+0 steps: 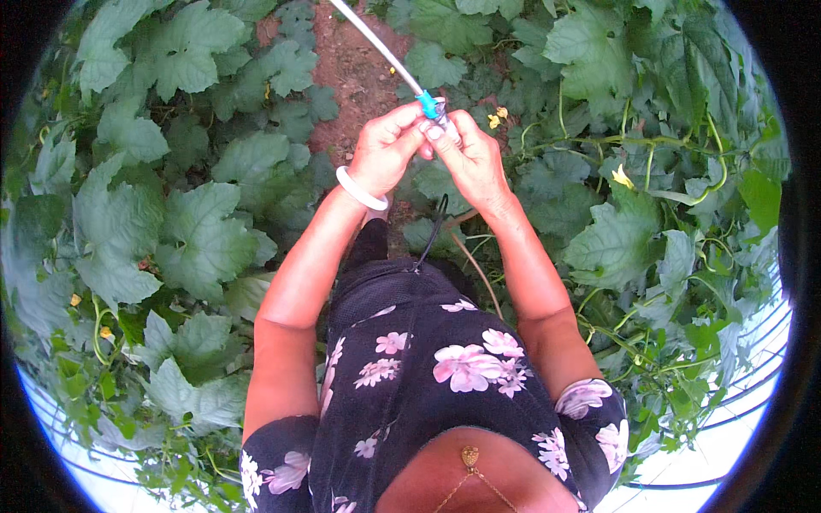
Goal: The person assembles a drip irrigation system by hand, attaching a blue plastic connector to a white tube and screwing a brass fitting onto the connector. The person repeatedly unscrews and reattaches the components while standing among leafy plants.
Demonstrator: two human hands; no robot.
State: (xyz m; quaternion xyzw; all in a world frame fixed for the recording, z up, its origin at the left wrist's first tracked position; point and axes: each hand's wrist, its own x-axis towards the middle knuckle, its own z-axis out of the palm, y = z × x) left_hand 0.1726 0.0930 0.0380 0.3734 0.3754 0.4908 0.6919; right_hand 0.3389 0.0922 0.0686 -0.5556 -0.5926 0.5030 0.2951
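Note:
A slim white pole slants down from the top edge and ends in a bright blue fitting. Both my hands meet at this end, out in front of my body. My left hand, with a white bangle at the wrist, pinches just below the blue fitting from the left. From the other side, my right hand closes its thumb and fingers around a pale, shiny piece beneath the fitting. My fingers partly hide this joint, so its exact shape cannot be made out.
Broad-leaved vines crowd both sides, with tendrils and a yellow flower at the right. A strip of bare reddish soil runs ahead between them. A thin brown hose or stem passes beside my body.

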